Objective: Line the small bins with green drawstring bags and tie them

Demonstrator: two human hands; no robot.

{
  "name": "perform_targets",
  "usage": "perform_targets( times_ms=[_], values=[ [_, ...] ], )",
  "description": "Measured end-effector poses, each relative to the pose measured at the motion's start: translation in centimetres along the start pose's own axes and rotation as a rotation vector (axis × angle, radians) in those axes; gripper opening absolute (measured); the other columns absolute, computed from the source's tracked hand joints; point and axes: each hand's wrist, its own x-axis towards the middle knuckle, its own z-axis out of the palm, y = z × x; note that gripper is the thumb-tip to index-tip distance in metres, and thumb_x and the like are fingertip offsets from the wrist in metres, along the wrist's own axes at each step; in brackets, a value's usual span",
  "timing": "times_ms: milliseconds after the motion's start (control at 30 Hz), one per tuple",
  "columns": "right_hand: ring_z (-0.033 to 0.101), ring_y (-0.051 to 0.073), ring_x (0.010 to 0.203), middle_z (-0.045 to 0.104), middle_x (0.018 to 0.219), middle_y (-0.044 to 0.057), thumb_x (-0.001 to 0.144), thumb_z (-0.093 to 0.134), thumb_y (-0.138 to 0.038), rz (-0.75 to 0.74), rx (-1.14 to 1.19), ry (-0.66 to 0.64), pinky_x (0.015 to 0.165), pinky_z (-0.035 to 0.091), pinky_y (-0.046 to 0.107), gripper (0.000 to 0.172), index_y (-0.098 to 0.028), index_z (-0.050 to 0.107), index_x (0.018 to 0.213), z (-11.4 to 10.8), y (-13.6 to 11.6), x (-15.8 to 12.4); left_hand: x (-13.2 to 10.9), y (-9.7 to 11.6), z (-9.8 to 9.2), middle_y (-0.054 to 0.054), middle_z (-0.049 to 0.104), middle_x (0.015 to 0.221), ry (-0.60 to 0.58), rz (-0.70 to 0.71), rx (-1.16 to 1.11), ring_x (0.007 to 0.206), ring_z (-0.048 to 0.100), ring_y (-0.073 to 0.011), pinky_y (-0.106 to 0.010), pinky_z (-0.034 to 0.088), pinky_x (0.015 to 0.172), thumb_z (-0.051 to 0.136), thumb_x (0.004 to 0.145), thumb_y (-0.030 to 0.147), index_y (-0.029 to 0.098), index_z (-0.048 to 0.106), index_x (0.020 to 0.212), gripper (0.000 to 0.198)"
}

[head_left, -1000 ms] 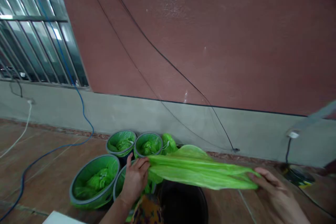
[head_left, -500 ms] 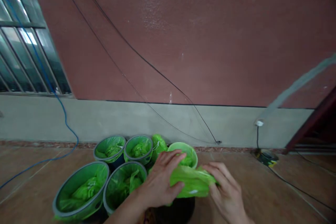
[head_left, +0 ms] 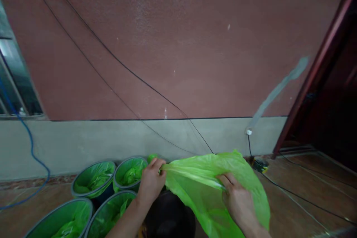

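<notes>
Faced a red-brown wall over a grey base strip, with tiled floor below and a dark doorway at right. Held a thin, translucent lime-green plastic bag, crinkled and spread wide, low in the middle above a dark bucket. Pinched its upper edge in the left hand, with fingers closed on a gathered corner. Gripped the same edge further along in the right hand, with fingers curled into the film. Crowded on the left by four green-lined buckets, just beside the dark one. Had open floor on the right, crossed by a black cable.
</notes>
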Motion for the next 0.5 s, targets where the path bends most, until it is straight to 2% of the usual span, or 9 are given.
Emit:
perform_targets(
  times_ms=[100,233,400,500],
  values=[
    [0.069,0.017,0.074,0.071,0.109,0.002,0.073,0.043,0.0,0.065,-0.081,-0.013,0.055,0.053,0.026,0.048,-0.024,0.067,0.106,0.6,3.2,-1.0,-0.7,-1.6,-0.4,-0.003,0.067,0.09,0.016,-0.042,0.115,0.082,0.067,-0.0175,-0.028,0.051,0.079,0.046,0.072,0.005,0.02,0.065,0.091,0.031],
    [0.071,0.019,0.087,0.068,0.119,0.002,0.074,0.044,-0.005,0.06,-0.05,-0.003,0.062,0.056,0.026,0.046,-0.025,0.064,0.109,0.4,6.4,-2.3,-2.0,-3.5,-0.2,-0.005,0.07,0.097,-0.005,-0.111,0.2,0.089,0.07,-0.0211,-0.031,0.053,0.083,0.048,0.07,0.005,0.02,0.065,0.099,0.036],
    [0.071,0.019,0.08,0.067,0.121,0.004,0.075,0.043,-0.012,0.151,0.048,0.023,0.055,0.054,0.027,0.044,-0.026,0.065,0.11,0.0,8.0,-3.9,-2.6,-4.9,-0.4,-0.009,0.072,0.104,-0.012,-0.213,0.238,0.09,0.071,-0.0231,-0.034,0.055,0.082,0.046,0.074,0.007,0.017,0.065,0.106,0.039],
    [0.072,0.021,0.086,0.07,0.116,0.003,0.067,0.048,-0.017,0.228,0.227,0.059,0.058,0.056,0.025,0.044,-0.028,0.071,0.104,0.6,8.5,-4.6,-2.8,-5.9,-0.8,-0.011,0.073,0.108,0.003,-0.268,0.268,0.09,0.072,-0.0241,-0.033,0.055,0.08,0.046,0.076,0.007,0.016,0.066,0.108,0.039]
  ],
)
